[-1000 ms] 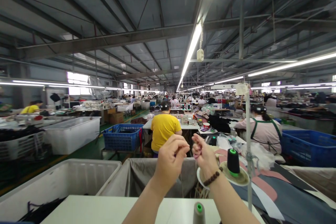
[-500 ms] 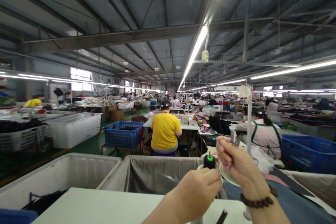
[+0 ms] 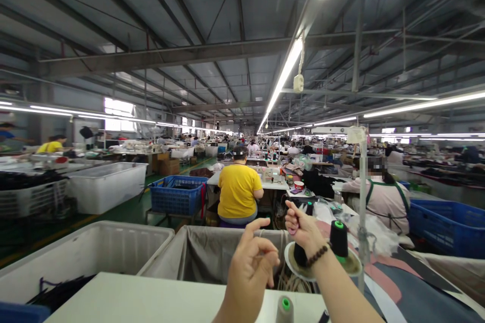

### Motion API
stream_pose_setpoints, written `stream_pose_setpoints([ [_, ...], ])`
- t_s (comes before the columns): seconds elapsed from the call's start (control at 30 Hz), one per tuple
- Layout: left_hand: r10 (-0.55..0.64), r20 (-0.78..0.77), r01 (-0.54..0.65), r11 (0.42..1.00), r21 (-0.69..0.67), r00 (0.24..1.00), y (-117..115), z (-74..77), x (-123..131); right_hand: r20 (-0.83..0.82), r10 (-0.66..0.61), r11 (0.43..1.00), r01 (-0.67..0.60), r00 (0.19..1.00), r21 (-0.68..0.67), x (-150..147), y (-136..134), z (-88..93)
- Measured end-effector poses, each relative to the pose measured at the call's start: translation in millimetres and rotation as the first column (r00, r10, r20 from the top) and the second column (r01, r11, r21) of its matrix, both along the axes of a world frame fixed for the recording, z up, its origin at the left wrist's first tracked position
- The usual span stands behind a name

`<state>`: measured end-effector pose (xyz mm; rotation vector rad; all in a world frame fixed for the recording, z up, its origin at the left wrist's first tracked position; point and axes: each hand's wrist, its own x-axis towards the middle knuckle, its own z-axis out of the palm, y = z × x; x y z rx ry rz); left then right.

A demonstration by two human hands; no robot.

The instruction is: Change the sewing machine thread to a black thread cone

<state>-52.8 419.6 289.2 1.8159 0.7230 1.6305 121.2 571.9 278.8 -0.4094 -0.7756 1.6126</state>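
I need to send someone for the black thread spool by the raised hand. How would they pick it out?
Start at the white thread stand pole on the right. Just left of it, a black thread cone sits on a round plate, beside the right hand. Its green top and black thread distinguish it from the grey cone.

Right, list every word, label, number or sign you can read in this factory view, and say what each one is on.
No text can be read anywhere.
The white tag on top of the thread stand pole: blank or too blurred to read.
The thread cones near the right hand: no legible label.
The blue crate and white bin: no markings visible.
Distant tables: too small to read.
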Motion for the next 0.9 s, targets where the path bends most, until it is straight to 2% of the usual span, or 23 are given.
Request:
stream_pose_setpoints([
  [0.13,0.054,0.067,-0.051,0.998,-0.048,0.996,8,6.7,-11,0.043,0.144,0.989,-0.143,0.989,-0.023,-38,19,11.3],
  [0.27,0.036,0.056,-0.034,0.999,-0.033,0.998,14,21.5,-17,0.106,0.300,0.951,-0.306,0.948,0.047,-65,5,23.3],
  [0.4,0.067,0.013,-0.067,0.998,-0.015,0.998,17,48.0,-16,0.192,0.368,0.909,-0.395,0.910,0.130,-70,-17,27.0],
  [0.5,0.149,-0.107,-0.148,0.989,0.017,0.983,20,71.4,-8,0.284,0.355,0.901,-0.407,0.891,0.152,-65,-22,24.2],
  [0.6,0.204,-0.240,-0.197,0.979,0.056,0.949,29,88.9,5,0.366,0.294,0.918,-0.367,0.883,0.148,-61,-20,19.9],
  [0.7,0.092,-0.315,-0.114,0.992,-0.052,0.945,40,95.3,17,0.405,0.182,0.956,-0.258,0.896,0.140,-64,-17,17.8],
  [0.8,-0.029,-0.246,-0.018,0.982,-0.188,0.969,41,91.3,21,0.419,0.030,0.986,-0.095,0.908,0.135,-64,-16,18.7],
  [0.9,-0.048,-0.137,0.026,0.987,-0.160,0.989,23,80.0,15,0.389,-0.202,0.976,0.155,0.899,0.150,-47,-19,19.4],
])
